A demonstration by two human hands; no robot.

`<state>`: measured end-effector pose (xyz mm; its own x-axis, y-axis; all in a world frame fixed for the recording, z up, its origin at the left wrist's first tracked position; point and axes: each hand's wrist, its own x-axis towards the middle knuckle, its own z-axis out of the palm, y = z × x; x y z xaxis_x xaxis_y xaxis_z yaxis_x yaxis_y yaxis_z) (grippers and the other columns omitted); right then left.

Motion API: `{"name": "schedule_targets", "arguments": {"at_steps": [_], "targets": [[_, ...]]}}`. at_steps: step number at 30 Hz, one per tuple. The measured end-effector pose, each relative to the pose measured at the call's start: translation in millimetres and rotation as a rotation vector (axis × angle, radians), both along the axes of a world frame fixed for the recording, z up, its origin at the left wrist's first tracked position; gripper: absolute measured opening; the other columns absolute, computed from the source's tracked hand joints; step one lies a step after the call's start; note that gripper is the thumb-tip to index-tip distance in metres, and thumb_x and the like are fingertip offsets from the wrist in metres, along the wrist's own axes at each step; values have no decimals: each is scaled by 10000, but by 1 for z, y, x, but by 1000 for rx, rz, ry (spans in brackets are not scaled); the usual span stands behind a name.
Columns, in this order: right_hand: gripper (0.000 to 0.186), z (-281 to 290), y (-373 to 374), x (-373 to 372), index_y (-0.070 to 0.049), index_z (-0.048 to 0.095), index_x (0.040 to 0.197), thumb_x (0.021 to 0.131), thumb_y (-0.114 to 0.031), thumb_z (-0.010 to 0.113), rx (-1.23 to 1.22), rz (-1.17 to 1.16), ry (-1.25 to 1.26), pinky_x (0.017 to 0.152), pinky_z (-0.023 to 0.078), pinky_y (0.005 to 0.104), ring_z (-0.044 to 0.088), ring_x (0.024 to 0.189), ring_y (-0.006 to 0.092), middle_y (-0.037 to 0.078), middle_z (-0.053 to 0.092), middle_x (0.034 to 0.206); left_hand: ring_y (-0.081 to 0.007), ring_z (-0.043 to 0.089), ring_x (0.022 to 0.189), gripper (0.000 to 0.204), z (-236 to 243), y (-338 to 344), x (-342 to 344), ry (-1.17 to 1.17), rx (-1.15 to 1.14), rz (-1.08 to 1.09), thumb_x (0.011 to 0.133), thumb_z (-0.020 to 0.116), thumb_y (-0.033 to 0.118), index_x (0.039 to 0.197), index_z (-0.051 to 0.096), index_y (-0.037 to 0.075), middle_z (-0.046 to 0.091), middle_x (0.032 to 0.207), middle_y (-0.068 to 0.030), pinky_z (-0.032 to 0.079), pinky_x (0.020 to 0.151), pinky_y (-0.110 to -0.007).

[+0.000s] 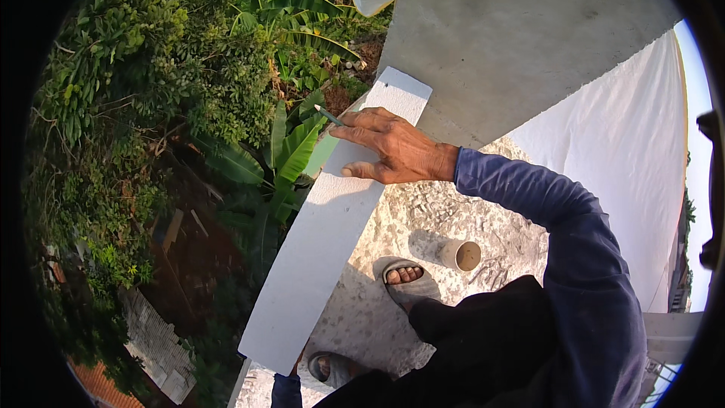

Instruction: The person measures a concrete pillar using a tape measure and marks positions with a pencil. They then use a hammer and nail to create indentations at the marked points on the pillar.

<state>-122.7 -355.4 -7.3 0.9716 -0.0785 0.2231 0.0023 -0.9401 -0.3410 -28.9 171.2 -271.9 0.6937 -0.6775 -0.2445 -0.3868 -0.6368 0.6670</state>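
A long white slab [313, 264] slants from the lower left up to the middle top, with a rough pale face. Across its upper part lies my right hand [393, 143], palm down with the thumb on the face. Between its fingers is a dark pencil [329, 115], its pale tip pointing away to the upper left. At the slab's lower end the blue cuff [285, 391] of my left sleeve shows. The left hand is almost wholly hidden by the slab, so its fingers cannot be made out.
A short open pipe [462, 255] stands on the rough floor [483, 211] near my sandalled feet [408, 279]. Beyond the slab, a grey concrete surface [513, 38] and a white sheet [619, 143]. Left of the edge, trees [151, 68] and a roof [155, 344] lie far below.
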Motion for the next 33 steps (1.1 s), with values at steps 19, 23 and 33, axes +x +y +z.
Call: {"name": "schedule_targets", "arguments": {"at_steps": [19,23,33], "targets": [[407,-30,-11,9,-2,652,1297,982,-256,695,-31,-104,-76,1026,489,500,577,1207,410,225,612,1305,-383,551,1194,489,1,11,4,-163,-186,82,870,742,293,1287,631,64,595,1333,-158,423,1054,-501],[420,-32,-12,10,19,652,1296,992,-269,677,-54,-109,-55,1031,491,483,580,1216,402,235,618,1310,-388,518,1225,499,11,3,1,-288,-235,103,866,728,279,1304,614,69,559,1371,-155,396,1081,-505],[444,-37,-14,6,2,647,1324,1031,-331,626,-86,-145,-18,1049,502,455,597,1265,384,246,608,1359,-400,504,1260,448,16,5,1,-258,-179,85,879,682,286,1263,645,59,567,1343,-186,375,1121,-523]]}}
